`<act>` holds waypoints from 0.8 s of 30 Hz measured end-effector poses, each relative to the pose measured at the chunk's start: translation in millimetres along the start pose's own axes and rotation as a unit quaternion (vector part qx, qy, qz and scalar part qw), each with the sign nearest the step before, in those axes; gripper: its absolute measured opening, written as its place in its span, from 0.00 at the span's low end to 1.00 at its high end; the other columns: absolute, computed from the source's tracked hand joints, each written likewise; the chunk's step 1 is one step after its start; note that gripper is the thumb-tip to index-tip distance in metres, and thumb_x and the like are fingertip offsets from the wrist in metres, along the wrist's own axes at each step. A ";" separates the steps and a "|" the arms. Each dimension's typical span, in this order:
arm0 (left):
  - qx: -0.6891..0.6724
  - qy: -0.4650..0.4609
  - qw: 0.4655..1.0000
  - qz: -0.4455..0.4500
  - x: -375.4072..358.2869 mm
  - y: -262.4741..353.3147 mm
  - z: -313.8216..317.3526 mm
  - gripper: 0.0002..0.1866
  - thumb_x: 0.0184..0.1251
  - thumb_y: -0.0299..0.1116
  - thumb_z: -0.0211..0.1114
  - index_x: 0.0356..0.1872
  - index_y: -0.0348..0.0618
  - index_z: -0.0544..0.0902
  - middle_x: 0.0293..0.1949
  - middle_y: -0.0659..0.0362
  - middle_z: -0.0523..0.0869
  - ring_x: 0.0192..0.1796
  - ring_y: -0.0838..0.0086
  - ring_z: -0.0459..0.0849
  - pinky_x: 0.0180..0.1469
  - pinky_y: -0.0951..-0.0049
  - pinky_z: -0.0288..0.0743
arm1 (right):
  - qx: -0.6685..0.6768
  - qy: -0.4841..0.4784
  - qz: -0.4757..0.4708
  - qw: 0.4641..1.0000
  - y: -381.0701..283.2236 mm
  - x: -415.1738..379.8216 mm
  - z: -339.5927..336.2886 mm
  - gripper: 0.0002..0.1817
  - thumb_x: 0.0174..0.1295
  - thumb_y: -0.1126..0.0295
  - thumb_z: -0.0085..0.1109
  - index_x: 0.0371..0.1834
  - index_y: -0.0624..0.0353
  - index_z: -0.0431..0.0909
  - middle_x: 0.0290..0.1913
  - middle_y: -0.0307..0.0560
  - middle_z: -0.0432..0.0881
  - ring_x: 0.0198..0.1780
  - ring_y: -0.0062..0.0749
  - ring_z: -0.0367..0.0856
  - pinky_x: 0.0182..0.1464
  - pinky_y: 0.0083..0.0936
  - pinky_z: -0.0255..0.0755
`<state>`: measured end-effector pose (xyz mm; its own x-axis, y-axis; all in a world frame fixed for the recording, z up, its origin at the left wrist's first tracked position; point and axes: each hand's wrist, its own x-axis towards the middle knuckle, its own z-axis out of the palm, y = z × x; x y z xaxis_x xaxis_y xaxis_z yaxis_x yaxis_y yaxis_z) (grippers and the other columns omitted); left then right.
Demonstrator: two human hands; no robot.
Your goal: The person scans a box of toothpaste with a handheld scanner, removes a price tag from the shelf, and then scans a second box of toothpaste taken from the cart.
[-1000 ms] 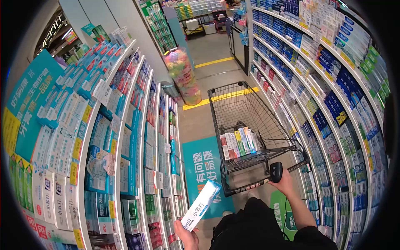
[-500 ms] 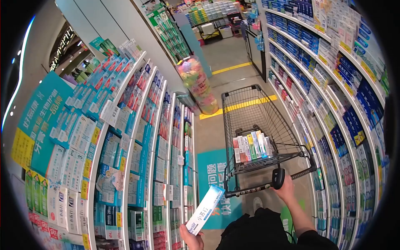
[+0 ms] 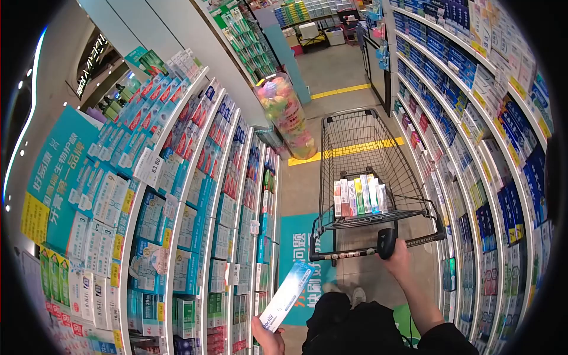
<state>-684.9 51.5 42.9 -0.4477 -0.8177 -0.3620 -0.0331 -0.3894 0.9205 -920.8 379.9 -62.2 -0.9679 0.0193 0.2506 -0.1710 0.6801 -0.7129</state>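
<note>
cart (image 3: 350, 254) straightened; left fingers (image 3: 258, 327) grip box (image 3: 288, 296) end

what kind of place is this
Likely a supermarket's toothpaste aisle: shelves of boxed tubes with price tags, plus a shopping cart holding similar boxes.

This is a shop, seen from an aisle where tiered shelves (image 3: 177, 236) on the left and curving racks (image 3: 473, 148) on the right are packed with rows of boxed toothpaste, a price card (image 3: 149, 167) reading 63.80 standing out from the left side. A wire shopping cart (image 3: 361, 177) stands in the aisle (a row of upright boxes (image 3: 358, 196) sits in it), near a clear column of colourful items (image 3: 287, 118). Yellow strips (image 3: 346, 151) cross the floor, and further stocked shelving (image 3: 302, 13) shows beyond.
</note>
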 end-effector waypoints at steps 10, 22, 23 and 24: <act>-0.005 0.012 0.998 0.054 78.6 35.2 76.5 0.19 0.76 0.48 0.46 0.48 0.40 0.71 0.33 0.58 0.80 0.30 0.73 0.82 0.18 0.74 0.70 | 0.022 -0.045 -0.020 0.999 30.2 92.3 9.7 0.17 0.43 0.69 0.74 0.35 0.61 0.78 0.37 0.54 0.80 0.42 0.52 0.78 0.43 0.39 0.73; -0.045 0.023 0.998 0.035 182.6 48.1 153.8 0.18 0.76 0.48 0.46 0.47 0.43 0.71 0.31 0.57 0.82 0.26 0.71 0.82 0.16 0.75 0.68 | 0.022 -0.048 0.011 0.999 55.4 191.7 32.3 0.25 0.41 0.65 0.78 0.41 0.63 0.77 0.36 0.54 0.80 0.39 0.50 0.81 0.43 0.37 0.74; -0.043 0.009 0.998 0.036 190.9 45.5 154.6 0.18 0.76 0.49 0.46 0.47 0.44 0.71 0.31 0.57 0.81 0.25 0.71 0.82 0.15 0.75 0.68 | -0.023 -0.050 -0.023 0.998 39.2 197.8 26.3 0.26 0.40 0.65 0.78 0.41 0.63 0.77 0.37 0.54 0.79 0.40 0.51 0.80 0.44 0.39 0.74; -0.039 0.014 0.998 0.036 197.2 43.1 157.4 0.18 0.76 0.49 0.46 0.47 0.44 0.70 0.31 0.57 0.81 0.25 0.71 0.82 0.15 0.75 0.68 | -0.038 -0.059 -0.045 0.997 42.4 205.5 28.6 0.28 0.37 0.64 0.80 0.41 0.61 0.77 0.39 0.55 0.77 0.43 0.54 0.77 0.45 0.42 0.72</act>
<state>-915.2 -59.7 34.4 -0.4207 -0.8559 -0.3008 0.0691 -0.3608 0.9301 -1132.3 391.7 -59.7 -0.9648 -0.1285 0.2295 -0.2489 0.7281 -0.6387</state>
